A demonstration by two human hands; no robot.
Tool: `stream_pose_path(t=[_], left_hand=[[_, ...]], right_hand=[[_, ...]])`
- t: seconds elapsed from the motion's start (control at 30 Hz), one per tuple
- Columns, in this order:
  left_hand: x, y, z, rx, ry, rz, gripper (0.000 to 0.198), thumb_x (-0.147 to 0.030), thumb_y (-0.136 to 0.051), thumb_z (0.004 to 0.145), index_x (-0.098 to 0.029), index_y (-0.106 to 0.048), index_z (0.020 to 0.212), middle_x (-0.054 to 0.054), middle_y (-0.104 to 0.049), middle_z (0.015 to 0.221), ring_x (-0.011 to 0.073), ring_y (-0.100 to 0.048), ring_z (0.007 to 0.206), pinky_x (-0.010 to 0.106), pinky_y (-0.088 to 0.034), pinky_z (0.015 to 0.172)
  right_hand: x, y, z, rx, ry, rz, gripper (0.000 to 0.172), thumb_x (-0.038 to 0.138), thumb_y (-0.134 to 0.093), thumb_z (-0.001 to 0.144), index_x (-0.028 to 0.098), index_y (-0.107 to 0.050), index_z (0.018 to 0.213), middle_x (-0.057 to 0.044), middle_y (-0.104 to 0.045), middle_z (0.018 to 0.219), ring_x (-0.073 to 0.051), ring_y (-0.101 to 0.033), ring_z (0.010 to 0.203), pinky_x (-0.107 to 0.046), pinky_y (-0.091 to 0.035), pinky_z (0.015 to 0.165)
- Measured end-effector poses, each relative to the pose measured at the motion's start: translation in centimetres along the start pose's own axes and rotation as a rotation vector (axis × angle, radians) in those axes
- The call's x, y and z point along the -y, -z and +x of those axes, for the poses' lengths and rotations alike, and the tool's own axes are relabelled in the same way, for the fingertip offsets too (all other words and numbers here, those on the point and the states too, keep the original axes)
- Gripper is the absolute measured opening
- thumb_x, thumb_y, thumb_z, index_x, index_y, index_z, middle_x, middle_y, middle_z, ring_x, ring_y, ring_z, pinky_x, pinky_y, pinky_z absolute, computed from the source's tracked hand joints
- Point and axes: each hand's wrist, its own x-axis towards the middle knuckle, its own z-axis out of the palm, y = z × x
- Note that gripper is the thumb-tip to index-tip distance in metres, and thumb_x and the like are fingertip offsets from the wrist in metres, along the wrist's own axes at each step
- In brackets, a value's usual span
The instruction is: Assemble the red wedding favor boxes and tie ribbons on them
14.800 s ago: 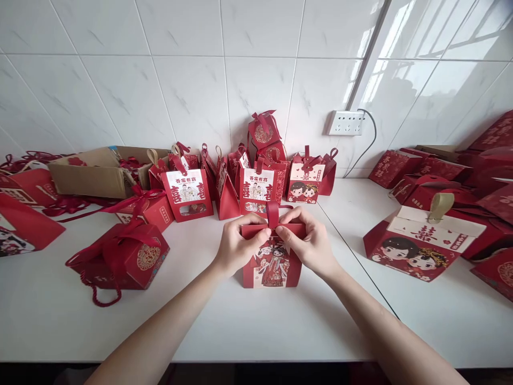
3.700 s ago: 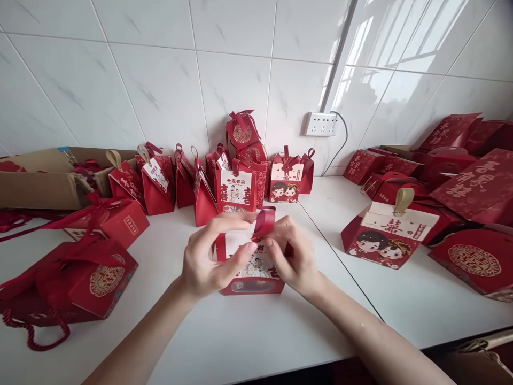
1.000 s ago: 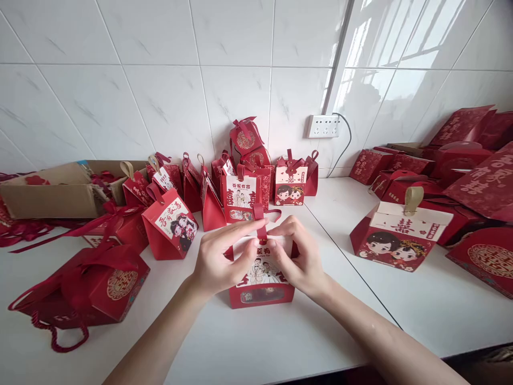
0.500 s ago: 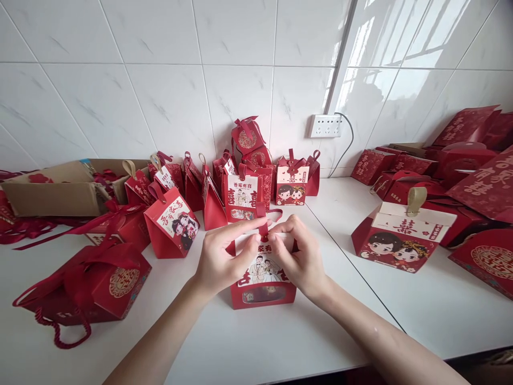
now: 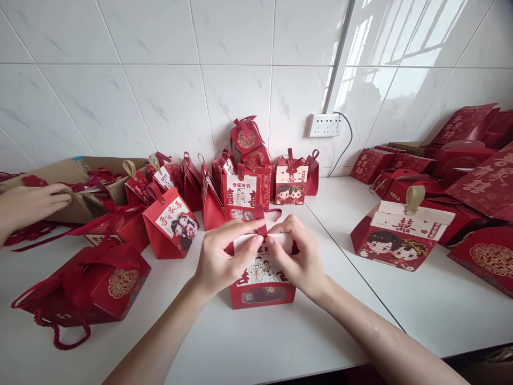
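A small red and white gift box [image 5: 261, 282] with a cartoon couple on its front stands on the white counter [image 5: 248, 342] in front of me. My left hand [image 5: 224, 256] and my right hand [image 5: 298, 256] meet over its top. Thumbs and forefingers of both pinch the red ribbon [image 5: 262, 229] that rises from the box's closed top flaps. The other fingers curl against the box's upper sides.
Several red gift boxes [image 5: 240, 187] line the tiled wall. A bigger box with a tan handle [image 5: 401, 235] stands right, a red box with a cord handle [image 5: 96, 283] left. Another person's hand [image 5: 28, 206] reaches toward the cardboard carton [image 5: 80, 179]. A wall socket [image 5: 324, 125] hangs behind.
Another person's hand has come in at the far left by the carton. My fingers have pressed the ribbon lower onto the box top; the box stays in place.
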Motion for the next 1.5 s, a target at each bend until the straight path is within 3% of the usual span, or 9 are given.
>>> stream_pose_path(t=[0.23, 0.33, 0.4, 0.5, 0.63, 0.8, 1.17, 1.3, 1.5], left_hand=[[0.0, -0.2, -0.3, -0.002, 0.022, -0.02, 0.019, -0.016, -0.06, 0.082, -0.017, -0.072, 0.096, 0.001, -0.07, 0.073, 0.0089, -0.062, 0.062, 0.018, -0.052, 0.058], [0.3, -0.3, -0.9, -0.037, 0.016, -0.04, 0.026, -0.016, -0.058, 0.083, -0.019, -0.067, 0.108, 0.001, -0.069, 0.075, 0.0091, -0.062, 0.065, 0.019, -0.052, 0.063], [0.9, -0.2, -1.8, -0.029, 0.08, -0.116, 0.044, -0.021, -0.056, 0.085, -0.022, -0.052, 0.129, 0.003, -0.07, 0.088, 0.0128, -0.065, 0.077, 0.023, -0.054, 0.07], [2.4, -0.1, -3.1, 0.064, 0.236, -0.307, 0.07, -0.035, -0.055, 0.086, -0.027, -0.02, 0.146, 0.011, -0.06, 0.123, 0.0224, -0.062, 0.106, 0.035, -0.053, 0.088], [4.3, -0.9, -3.9, 0.135, 0.509, -0.359, 0.084, -0.045, -0.063, 0.077, -0.026, -0.014, 0.144, 0.015, -0.036, 0.146, 0.0305, -0.043, 0.131, 0.046, -0.04, 0.106], [4.6, -2.1, -3.8, 0.119, 0.72, -0.411, 0.081, -0.045, -0.07, 0.07, -0.021, -0.028, 0.135, 0.014, -0.05, 0.135, 0.0277, -0.049, 0.126, 0.042, -0.041, 0.107], [4.9, -1.3, -4.6, -0.166, 0.056, 0.011, 0.081, -0.036, -0.082, 0.061, -0.023, -0.037, 0.128, 0.015, -0.054, 0.128, 0.0283, -0.054, 0.121, 0.043, -0.045, 0.102], [4.1, -1.2, -3.3, -0.253, 0.366, -0.207, 0.09, -0.046, -0.084, 0.052, -0.022, -0.038, 0.126, 0.013, -0.058, 0.12, 0.0272, -0.06, 0.11, 0.038, -0.052, 0.091], [4.5, -0.2, -1.8, -0.123, 1.077, -0.684, 0.052, -0.064, -0.054, 0.077, -0.02, -0.056, 0.103, 0.007, -0.069, 0.087, 0.0193, -0.068, 0.073, 0.025, -0.052, 0.054]], right_hand=[[-0.2, 0.2, -0.2, 0.047, 0.022, 0.058, 0.006, 0.016, -0.049, 0.088, 0.021, -0.052, 0.087, 0.001, -0.048, 0.074, -0.012, -0.045, 0.063, -0.026, -0.039, 0.058], [-0.6, 0.5, -0.8, 0.083, 0.027, 0.195, 0.031, 0.018, -0.049, 0.086, 0.023, -0.041, 0.116, -0.002, -0.051, 0.086, -0.015, -0.05, 0.071, -0.028, -0.043, 0.06], [-0.9, 0.8, -1.0, 0.133, -0.016, 0.259, 0.044, 0.02, -0.051, 0.083, 0.023, -0.033, 0.122, -0.002, -0.052, 0.087, -0.016, -0.052, 0.071, -0.028, -0.044, 0.058], [-1.6, 1.3, -0.7, 0.165, -0.235, 0.275, 0.021, 0.026, -0.057, 0.081, 0.021, -0.048, 0.1, -0.001, -0.056, 0.08, -0.016, -0.054, 0.068, -0.028, -0.046, 0.059], [-3.0, 1.5, 0.3, -0.174, -0.614, 0.539, 0.027, 0.038, -0.064, 0.079, 0.021, -0.056, 0.098, -0.005, -0.066, 0.098, -0.022, -0.062, 0.084, -0.034, -0.052, 0.071], [-5.3, 1.2, 0.8, -0.334, -0.78, 0.824, 0.038, 0.038, -0.074, 0.068, 0.022, -0.059, 0.099, -0.007, -0.067, 0.108, -0.026, -0.064, 0.095, -0.04, -0.052, 0.082], [-5.2, 0.8, 0.9, -0.05, -0.73, 0.992, 0.033, 0.028, -0.072, 0.07, 0.025, -0.065, 0.103, -0.003, -0.068, 0.111, -0.022, -0.061, 0.105, -0.038, -0.048, 0.093], [-5.5, 1.3, 0.8, -0.122, -0.808, 0.953, 0.031, 0.036, -0.076, 0.07, 0.026, -0.065, 0.097, 0.0, -0.07, 0.104, -0.018, -0.064, 0.094, -0.033, -0.051, 0.086], [-4.7, 0.7, 0.3, -0.011, -0.877, 0.861, 0.035, 0.046, -0.065, 0.08, 0.021, -0.062, 0.103, -0.006, -0.07, 0.101, -0.021, -0.066, 0.085, -0.032, -0.057, 0.068]])
